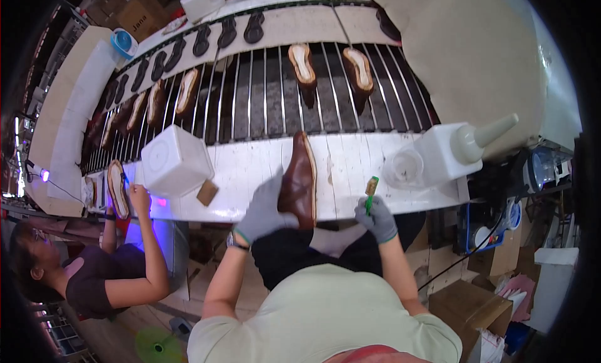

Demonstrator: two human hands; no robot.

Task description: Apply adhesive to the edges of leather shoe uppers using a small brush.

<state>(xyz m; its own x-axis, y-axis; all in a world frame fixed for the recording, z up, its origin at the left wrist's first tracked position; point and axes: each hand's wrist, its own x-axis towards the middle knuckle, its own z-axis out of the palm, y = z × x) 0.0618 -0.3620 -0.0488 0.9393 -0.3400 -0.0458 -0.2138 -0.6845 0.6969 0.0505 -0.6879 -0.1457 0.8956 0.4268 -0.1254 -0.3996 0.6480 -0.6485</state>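
Observation:
My left hand (pixel 266 206), in a grey glove, grips the side of a brown leather shoe upper (pixel 298 186) near the white bench's front edge. The upper lies on its side, toe pointing away, and its pale underside edge faces right. My right hand (pixel 377 223), also gloved, is closed on a small green-handled brush (pixel 371 189), its head up and apart from the upper. A clear cup (pixel 404 168) stands beyond the brush, beside a white squeeze bottle (pixel 446 151) with a long nozzle.
Past the bench ledge (pixel 250 169) runs a roller conveyor (pixel 263 94) carrying several shoe uppers; dark soles (pixel 227 32) line its far shelf. A white square container (pixel 175 161) and a brown block (pixel 207 192) stand left. A co-worker (pixel 106 263) at left holds another upper (pixel 117 189).

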